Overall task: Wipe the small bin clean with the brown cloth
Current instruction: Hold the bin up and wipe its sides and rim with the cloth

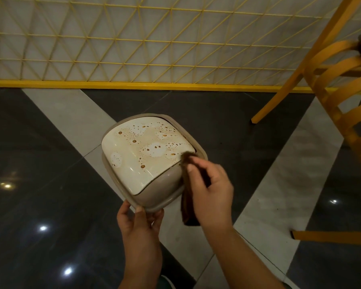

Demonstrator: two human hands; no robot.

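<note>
- We hold the small bin (152, 161) up above the floor (50, 153), roughly in the middle of our view, tilted so its cream lid (146, 151) faces us.
- The lid carries brown stains and foamy white patches (thickest toward its far and right side), while the near left part looks mostly plain and glossy.
- Our left hand (139, 221) grips the bin's near rim from below: the thumb lies over the edge and the fingers wrap underneath, closed on it.
- Our right hand (209, 188) is closed around the brown cloth (191, 207), with the fingers pinching it.
- The upper end of the cloth touches the lid's right edge, and the remainder hangs down below the hand, beside the bin's taupe wall.
- The floor under the bin is dark polished tile crossed by pale bands, with a few small light reflections on the left.
- A yellow lattice fence (133, 44) runs across the far side of the view.
- A yellow wooden chair (331, 84) stands to the right, well apart from the bin, with something dark draped on its top (we cannot tell what it is).
</note>
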